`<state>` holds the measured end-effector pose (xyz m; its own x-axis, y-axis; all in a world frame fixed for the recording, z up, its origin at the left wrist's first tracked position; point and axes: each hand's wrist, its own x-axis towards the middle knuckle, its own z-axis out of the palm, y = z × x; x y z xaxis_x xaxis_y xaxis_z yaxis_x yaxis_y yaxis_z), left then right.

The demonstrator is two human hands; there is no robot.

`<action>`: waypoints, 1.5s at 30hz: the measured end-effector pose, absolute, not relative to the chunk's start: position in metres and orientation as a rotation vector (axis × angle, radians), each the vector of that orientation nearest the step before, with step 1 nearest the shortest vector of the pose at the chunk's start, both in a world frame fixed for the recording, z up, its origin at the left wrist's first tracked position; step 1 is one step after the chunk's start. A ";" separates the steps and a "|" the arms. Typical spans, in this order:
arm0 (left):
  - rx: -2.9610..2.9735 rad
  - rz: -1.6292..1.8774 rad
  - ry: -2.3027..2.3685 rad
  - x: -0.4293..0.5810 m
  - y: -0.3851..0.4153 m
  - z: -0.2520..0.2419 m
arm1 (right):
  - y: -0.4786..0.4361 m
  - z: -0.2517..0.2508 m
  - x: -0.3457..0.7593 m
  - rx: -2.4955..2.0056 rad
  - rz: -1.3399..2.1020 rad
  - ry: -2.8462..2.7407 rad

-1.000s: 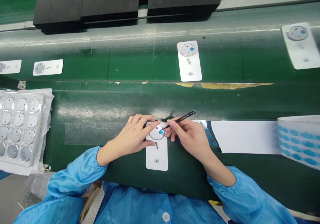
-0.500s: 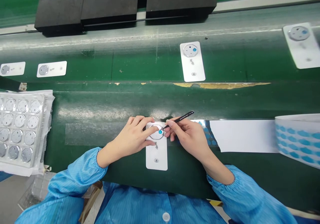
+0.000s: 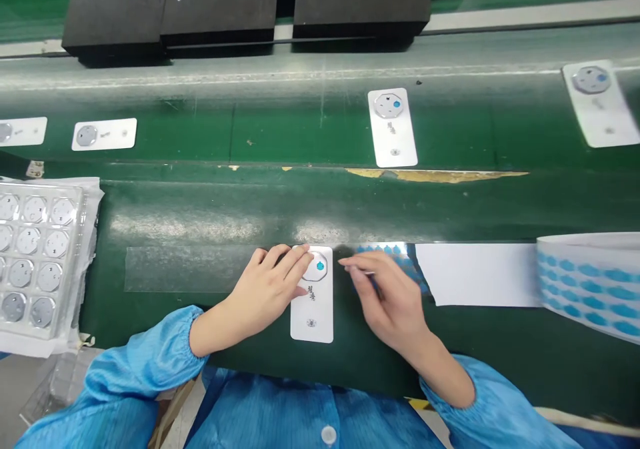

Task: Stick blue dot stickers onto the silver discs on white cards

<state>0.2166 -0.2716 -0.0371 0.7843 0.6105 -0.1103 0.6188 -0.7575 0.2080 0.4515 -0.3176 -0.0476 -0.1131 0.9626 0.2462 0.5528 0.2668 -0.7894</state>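
Note:
A white card (image 3: pixel 313 309) lies on the green mat in front of me. At the card's top sits a silver disc (image 3: pixel 317 270) with a blue dot sticker (image 3: pixel 321 265). My left hand (image 3: pixel 270 289) holds the card's upper left, forefinger on the disc's edge and thumb at the card's side. My right hand (image 3: pixel 387 295) is to the card's right, over the near end of the blue sticker sheet (image 3: pixel 395 252). It is slightly blurred, its fingers are closed, and a thin pale tweezer tip (image 3: pixel 367 273) shows beside them.
A clear tray of silver discs (image 3: pixel 40 262) stands at the left. The sticker strip (image 3: pixel 585 282) runs off to the right. On the belt behind lie more cards (image 3: pixel 393 129), (image 3: pixel 597 102), (image 3: pixel 104 134). Black foam blocks (image 3: pixel 350 2) line the far side.
My right hand has left the disc and swung right and down over the sticker sheet, so the black tweezers no longer stick up. The cards on the belt drifted right. My left hand stayed put.

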 end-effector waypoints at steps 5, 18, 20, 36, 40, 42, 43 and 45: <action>2.744 -0.058 0.951 0.216 -0.267 -0.037 | -0.340 -0.058 0.442 -1.416 0.415 -2.255; 2.789 -0.059 0.937 0.215 -0.267 -0.040 | -0.350 -0.042 0.422 -1.660 0.041 -2.617; 2.782 -0.053 0.939 0.215 -0.267 -0.040 | -0.348 -0.040 0.423 -1.608 0.037 -2.616; 2.787 -0.037 0.947 0.214 -0.269 -0.044 | -0.348 -0.040 0.430 -1.552 -0.076 -2.709; 2.763 -0.040 0.951 0.214 -0.270 -0.046 | -0.343 -0.043 0.436 -1.465 -0.025 -2.708; 2.739 -0.057 0.957 0.214 -0.271 -0.043 | -0.342 -0.046 0.435 -1.428 0.029 -2.647; 2.724 -0.056 0.950 0.214 -0.272 -0.040 | -0.343 -0.047 0.434 -1.420 0.060 -2.597; 2.670 0.002 0.925 0.212 -0.270 -0.035 | -0.350 -0.050 0.429 -1.411 0.118 -2.486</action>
